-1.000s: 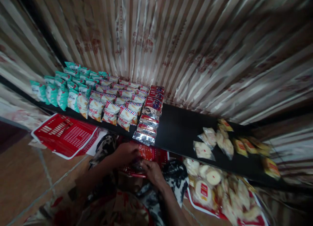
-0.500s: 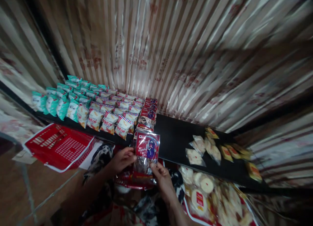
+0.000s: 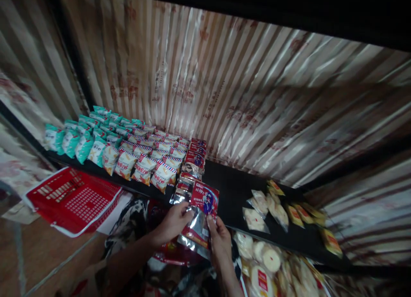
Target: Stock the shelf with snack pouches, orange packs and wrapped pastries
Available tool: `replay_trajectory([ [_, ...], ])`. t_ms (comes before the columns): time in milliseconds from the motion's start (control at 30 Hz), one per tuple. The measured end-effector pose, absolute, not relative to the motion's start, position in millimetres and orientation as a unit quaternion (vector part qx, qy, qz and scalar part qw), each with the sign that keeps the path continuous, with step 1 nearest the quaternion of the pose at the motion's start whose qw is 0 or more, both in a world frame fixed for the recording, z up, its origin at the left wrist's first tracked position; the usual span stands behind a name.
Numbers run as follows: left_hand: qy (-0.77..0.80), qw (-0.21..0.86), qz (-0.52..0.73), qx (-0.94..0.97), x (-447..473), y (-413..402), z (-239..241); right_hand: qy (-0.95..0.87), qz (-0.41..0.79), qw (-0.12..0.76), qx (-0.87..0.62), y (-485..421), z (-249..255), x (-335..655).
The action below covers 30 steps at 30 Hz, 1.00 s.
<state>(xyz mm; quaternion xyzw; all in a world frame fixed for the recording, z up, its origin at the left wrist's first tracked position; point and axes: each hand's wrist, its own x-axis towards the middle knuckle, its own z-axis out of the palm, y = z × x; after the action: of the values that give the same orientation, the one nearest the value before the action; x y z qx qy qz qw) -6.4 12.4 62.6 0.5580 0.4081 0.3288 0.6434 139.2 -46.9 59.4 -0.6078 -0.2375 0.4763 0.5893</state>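
A red and silver snack packet (image 3: 204,199), printed with a blue figure, is tilted over the shelf's front edge. My left hand (image 3: 175,222) is closed at its left side, with the fingers against the silver part. On the lower right side, my right hand (image 3: 220,239) pinches the packet between thumb and fingers. Just behind it, similar red packets (image 3: 194,159) form a row running back on the black shelf. To their left stand rows of white and orange snack bags (image 3: 163,175), then teal snack bags (image 3: 84,146).
Flat clear-wrapped packs (image 3: 255,220) and yellow packets (image 3: 294,215) lie on the right of the black shelf (image 3: 221,181). Below are a red basket (image 3: 80,202) at left and several wrapped round items (image 3: 271,258) at right. A striped sheet (image 3: 192,74) hangs behind; a dark upper shelf (image 3: 289,10) overhangs.
The packet has tilted, its top leaning right, and sits slightly farther right. My left hand has moved right and lower along it. The view has shifted, bringing the upper shelf into sight.
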Motion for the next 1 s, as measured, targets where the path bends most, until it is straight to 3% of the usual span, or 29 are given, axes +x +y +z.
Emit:
replay_trajectory([
  [200,0.39,0.633,0.342,0.574,13.1,-6.2,62.6,-0.184,0.428,0.643,-0.607,-41.5,71.5,150.6],
  [467,0.457,0.606,0.353,0.548,13.4,-1.4,70.2,-0.238,0.386,0.625,-0.635,-22.6,72.2,154.1],
  [733,0.491,0.434,0.434,0.618,1.3,45.7,66.4,-0.363,0.29,0.587,-0.663,45.6,76.5,147.3],
  [1000,0.521,0.274,0.442,0.677,4.0,68.4,56.8,-0.47,0.166,0.47,-0.729,82.4,77.4,140.0],
])
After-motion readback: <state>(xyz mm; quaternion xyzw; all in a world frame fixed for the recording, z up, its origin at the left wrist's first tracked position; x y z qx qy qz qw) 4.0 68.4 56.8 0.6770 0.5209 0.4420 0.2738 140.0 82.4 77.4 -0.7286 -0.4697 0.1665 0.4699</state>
